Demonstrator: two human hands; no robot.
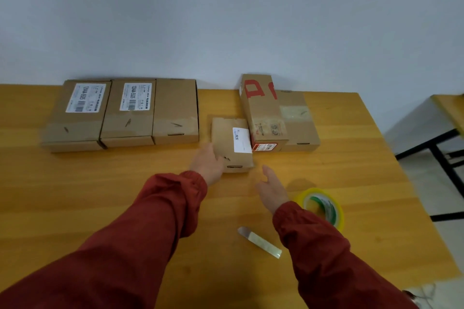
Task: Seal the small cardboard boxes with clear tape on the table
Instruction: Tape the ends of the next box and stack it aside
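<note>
- While the left hand [207, 161] grasps the near-left corner of the small box [232, 144] mid-table, the right hand [272, 189] hovers beside it — released, fingers spread.
- The tape roll [322, 207] stands by the right sleeve [326, 253].
- A cutter [259, 241] lies nearer — untouched.

Both arms, in red sleeves [155, 221], are stretched forward. The left hand [208, 163] is laid flat with fingers hidden, farther out. The right hand [272, 189] is held open, fingers spread, nearer and to the right.
</note>
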